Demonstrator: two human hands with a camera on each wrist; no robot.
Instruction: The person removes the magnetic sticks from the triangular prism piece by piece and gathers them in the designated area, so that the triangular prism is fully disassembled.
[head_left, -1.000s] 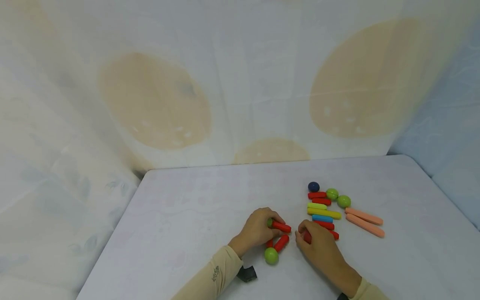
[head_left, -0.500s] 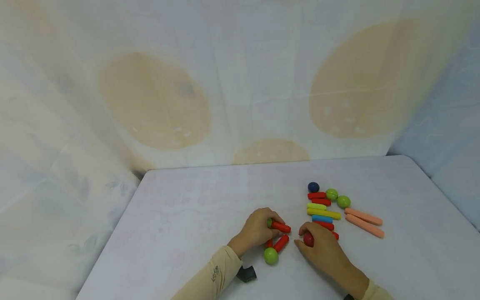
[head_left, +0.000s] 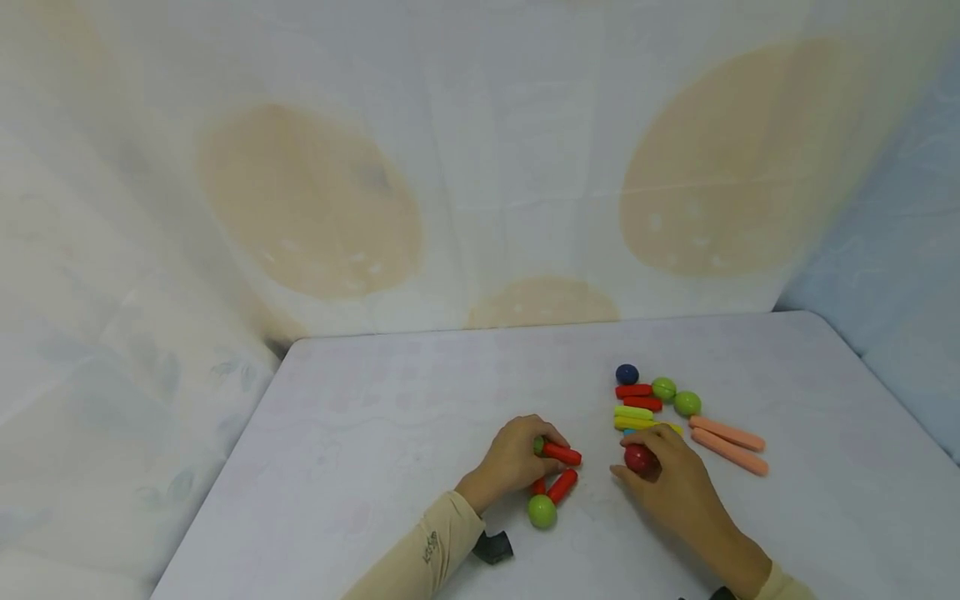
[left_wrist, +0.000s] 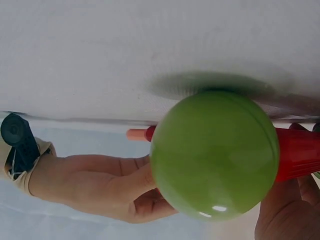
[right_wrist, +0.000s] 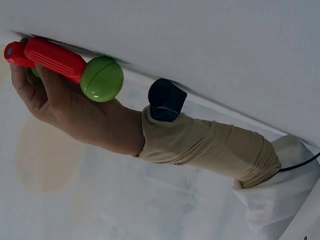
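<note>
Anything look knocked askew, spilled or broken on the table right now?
Nothing stands out. The left hand holds the small build of red sticks and green balls; the right hand holds a dark red ball. The spare coloured sticks and two peach sticks lie whole on the white table.

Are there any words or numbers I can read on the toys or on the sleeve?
Left sleeve: a small dark print, too small and blurred to read.
Red sticks, green balls and the table: no words or numbers show.
</note>
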